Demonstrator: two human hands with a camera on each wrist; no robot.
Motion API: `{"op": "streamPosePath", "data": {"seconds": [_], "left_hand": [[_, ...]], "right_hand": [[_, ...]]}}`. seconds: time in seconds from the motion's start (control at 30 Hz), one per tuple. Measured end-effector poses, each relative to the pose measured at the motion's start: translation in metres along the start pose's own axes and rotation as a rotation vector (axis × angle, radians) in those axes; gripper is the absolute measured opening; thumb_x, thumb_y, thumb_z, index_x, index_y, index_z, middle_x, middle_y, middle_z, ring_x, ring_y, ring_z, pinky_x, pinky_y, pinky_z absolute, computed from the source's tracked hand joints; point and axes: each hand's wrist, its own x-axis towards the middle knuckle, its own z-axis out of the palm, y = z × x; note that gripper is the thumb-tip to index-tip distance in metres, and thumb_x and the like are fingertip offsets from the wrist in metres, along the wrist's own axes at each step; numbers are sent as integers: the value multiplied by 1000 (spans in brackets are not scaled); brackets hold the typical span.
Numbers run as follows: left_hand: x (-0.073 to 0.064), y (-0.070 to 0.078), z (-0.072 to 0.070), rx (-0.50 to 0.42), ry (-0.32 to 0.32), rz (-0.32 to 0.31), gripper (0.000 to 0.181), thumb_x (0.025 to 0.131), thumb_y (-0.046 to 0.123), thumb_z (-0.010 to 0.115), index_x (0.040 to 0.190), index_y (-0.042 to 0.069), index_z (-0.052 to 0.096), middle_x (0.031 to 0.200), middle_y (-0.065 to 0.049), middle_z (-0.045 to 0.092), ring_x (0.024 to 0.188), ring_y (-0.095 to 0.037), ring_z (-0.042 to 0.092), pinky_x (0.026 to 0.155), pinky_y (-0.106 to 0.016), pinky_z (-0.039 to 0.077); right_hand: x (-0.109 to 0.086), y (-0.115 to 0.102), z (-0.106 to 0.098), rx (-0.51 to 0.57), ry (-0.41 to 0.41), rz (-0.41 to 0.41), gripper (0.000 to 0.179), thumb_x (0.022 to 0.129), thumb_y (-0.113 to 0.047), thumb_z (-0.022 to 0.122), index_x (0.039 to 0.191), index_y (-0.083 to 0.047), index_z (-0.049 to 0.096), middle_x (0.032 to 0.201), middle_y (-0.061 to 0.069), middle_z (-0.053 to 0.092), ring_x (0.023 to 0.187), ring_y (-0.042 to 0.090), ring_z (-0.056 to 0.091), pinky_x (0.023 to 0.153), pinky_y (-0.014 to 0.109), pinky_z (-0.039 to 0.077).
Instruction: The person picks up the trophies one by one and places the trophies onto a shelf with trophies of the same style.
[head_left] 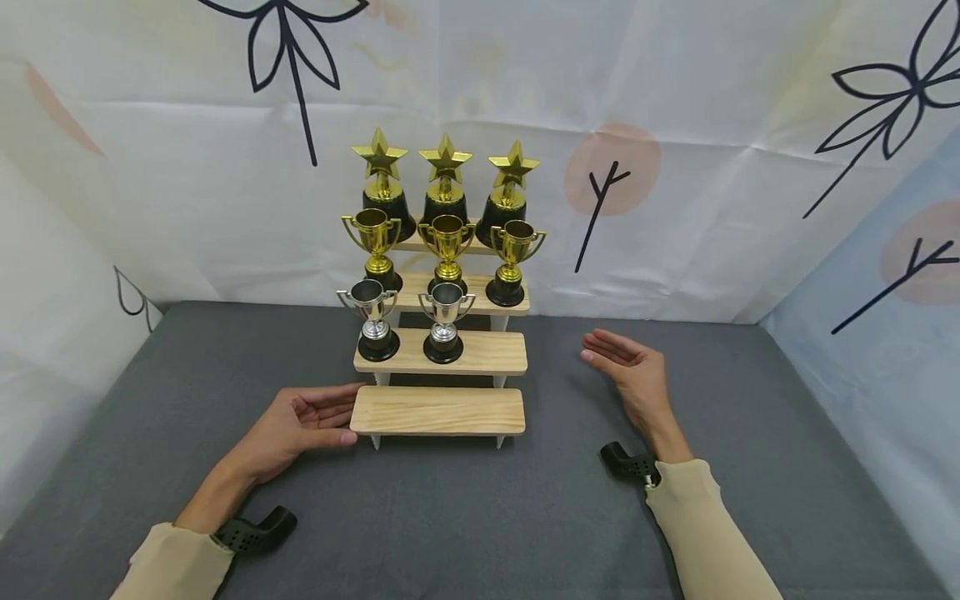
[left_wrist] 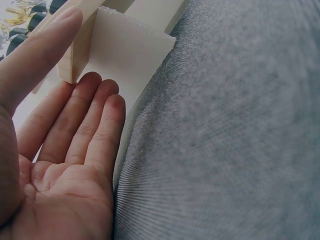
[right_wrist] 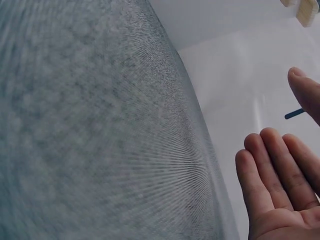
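Note:
A stepped wooden stand (head_left: 438,411) with pale boards on white supports stands in the middle of the table. My left hand (head_left: 300,425) is at the left end of its lowest board, thumb and fingertips right at the edge. In the left wrist view the straight fingers (left_wrist: 102,120) lie beside the white support (left_wrist: 130,45). My right hand (head_left: 633,375) hovers right of the stand, apart from it, palm facing it and fingers straight. Two silver trophy cups (head_left: 443,321) occupy the second step, gold trophy cups (head_left: 447,242) the third, and gold star trophies (head_left: 446,167) the top.
Grey cloth covers the table (head_left: 465,517). White printed fabric (head_left: 697,208) hangs close behind the stand and along the sides. A dark strap device (head_left: 258,531) sits on my left wrist and another strap device (head_left: 628,463) on my right.

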Motion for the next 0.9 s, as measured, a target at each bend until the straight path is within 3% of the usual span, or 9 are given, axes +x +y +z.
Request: {"op": "streamPosePath", "data": {"seconds": [0.23,0.47,0.7,0.9], "left_hand": [[1,2,0,1,-4,-7,71,84,-14,74,143,-23,36,144,-23,53,125,-14,60,102,-33,53],[1,3,-2,12,-8,-16,72,83,-14,75,143,-24,36,145,-30,48,125,-14,60,102,-32,53],[-2,4,-8,-8,-3,-7,71,85,-15,72,144,-23,34,144,-15,55,126,-16,59,104,-34,51],[-4,12,-23,72,85,24,68,88,-12,72,146,-17,38,139,-12,61,127,-19,60,100,-34,54]], "right_hand": [[0,3,-2,6,8,18,49,86,7,77,132,10,61,116,12,73,104,16,72,92,29,60],[1,4,-1,17,10,30,52,85,8,77,133,13,58,116,13,73,103,16,72,90,30,60],[0,5,-1,1,16,39,53,86,6,78,134,13,58,118,16,72,103,15,72,90,29,60],[0,6,-1,-10,17,43,55,86,5,79,135,15,56,119,17,71,104,15,72,91,29,60]]}}
